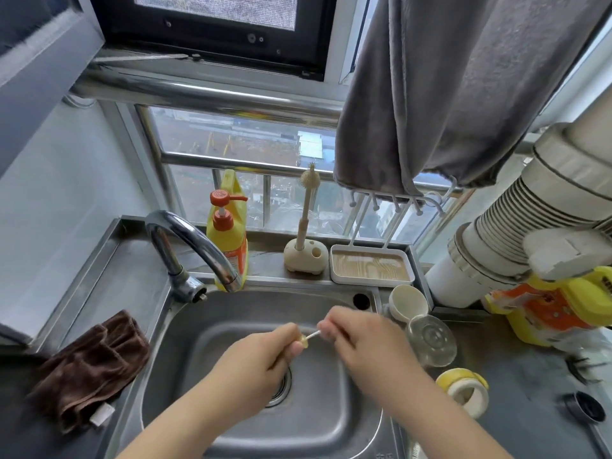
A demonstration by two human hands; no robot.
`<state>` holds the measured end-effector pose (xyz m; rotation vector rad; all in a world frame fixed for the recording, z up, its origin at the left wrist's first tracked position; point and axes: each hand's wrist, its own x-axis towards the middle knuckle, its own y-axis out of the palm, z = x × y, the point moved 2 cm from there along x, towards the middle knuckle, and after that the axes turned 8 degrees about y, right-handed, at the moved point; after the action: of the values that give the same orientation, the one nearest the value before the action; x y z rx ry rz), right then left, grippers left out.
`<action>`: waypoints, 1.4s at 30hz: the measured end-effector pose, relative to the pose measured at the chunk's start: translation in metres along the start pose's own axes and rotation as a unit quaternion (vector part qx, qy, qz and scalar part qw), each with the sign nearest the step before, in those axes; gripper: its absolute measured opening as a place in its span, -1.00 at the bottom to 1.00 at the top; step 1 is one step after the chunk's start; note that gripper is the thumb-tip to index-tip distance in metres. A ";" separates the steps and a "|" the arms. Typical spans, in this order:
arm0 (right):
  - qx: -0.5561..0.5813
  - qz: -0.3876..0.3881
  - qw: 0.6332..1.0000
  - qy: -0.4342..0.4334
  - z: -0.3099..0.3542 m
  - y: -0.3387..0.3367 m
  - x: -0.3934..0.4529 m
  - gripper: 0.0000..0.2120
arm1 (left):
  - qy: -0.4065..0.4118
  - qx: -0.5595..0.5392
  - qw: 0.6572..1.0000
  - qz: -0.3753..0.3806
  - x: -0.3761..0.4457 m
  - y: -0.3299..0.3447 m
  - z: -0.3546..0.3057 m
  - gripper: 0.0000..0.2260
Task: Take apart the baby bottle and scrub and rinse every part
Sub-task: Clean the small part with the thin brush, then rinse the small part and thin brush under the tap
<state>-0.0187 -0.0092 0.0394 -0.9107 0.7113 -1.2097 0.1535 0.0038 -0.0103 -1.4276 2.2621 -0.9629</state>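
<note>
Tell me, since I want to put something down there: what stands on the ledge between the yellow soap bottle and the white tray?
The head view shows a beige brush holder, its brush standing upright.

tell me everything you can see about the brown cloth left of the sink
The brown cloth is a dark, plush-looking rag, loosely folded and rumpled into thick ridges. It lies on the steel counter to the left of the sink, its right edge at the basin's rim. A small white tag shows at its near corner. Neither hand touches it.
</note>
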 end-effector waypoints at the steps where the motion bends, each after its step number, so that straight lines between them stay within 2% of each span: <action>1: 0.014 -0.013 1.000 0.024 -0.003 -0.001 0.002 -0.63 | 0.008 -0.007 1.000 0.001 0.001 0.000 0.000 -0.93; 5: -0.029 0.010 1.000 -0.006 0.006 0.010 -0.003 -0.62 | 0.023 -0.009 1.000 -0.003 0.002 0.002 0.004 -0.79; 9: 0.032 0.008 0.997 0.067 -0.009 0.009 0.006 -0.75 | -0.010 -0.017 1.000 -0.018 -0.004 0.006 0.017 -0.66; 13: -0.015 0.048 0.998 0.041 -0.007 0.031 0.006 -0.67 | -0.063 -0.051 0.997 -0.010 -0.010 0.006 0.033 -0.68; 17: -0.010 0.089 0.986 0.138 -0.019 0.053 0.012 -0.76 | -0.174 -0.065 0.982 -0.044 -0.025 -0.002 0.059 -0.81; 20: 0.087 0.100 0.970 0.206 -0.024 0.073 0.012 -0.81 | -0.229 -0.111 0.965 -0.065 -0.034 -0.002 0.073 -0.84; 23: 0.224 0.148 0.927 0.262 -0.010 0.101 0.016 -0.88 | -0.235 -0.194 0.951 -0.057 -0.039 0.007 0.077 -0.82; 25: 0.278 0.173 0.904 0.274 0.003 0.122 0.018 -0.89 | -0.237 -0.253 0.935 -0.071 -0.039 0.017 0.076 -0.82; 29: 0.343 0.175 0.880 0.277 0.019 0.146 0.021 -0.81 | -0.281 -0.312 0.895 -0.147 -0.041 0.028 0.086 -0.84; 32: 0.354 0.137 0.878 0.291 0.011 0.149 0.024 -0.81 | -0.297 -0.266 0.894 -0.203 -0.041 0.019 0.107 -0.87; 35: 0.360 0.113 0.873 0.308 -0.003 0.149 0.023 -0.78 | -0.299 -0.206 0.895 -0.260 -0.034 -0.006 0.138 -0.81; 39: 0.347 0.117 0.876 0.314 -0.016 0.151 0.011 -0.76 | -0.299 -0.155 0.911 -0.238 -0.014 -0.023 0.172 -0.66; 42: 0.348 0.128 0.872 0.319 -0.019 0.156 0.001 -0.78 | -0.291 -0.170 0.911 -0.238 -0.002 -0.021 0.187 -0.75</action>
<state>0.0372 0.0013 -0.1068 0.2061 0.7906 -1.3862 0.2748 -0.0712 -0.1331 -2.1297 1.7109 -0.1746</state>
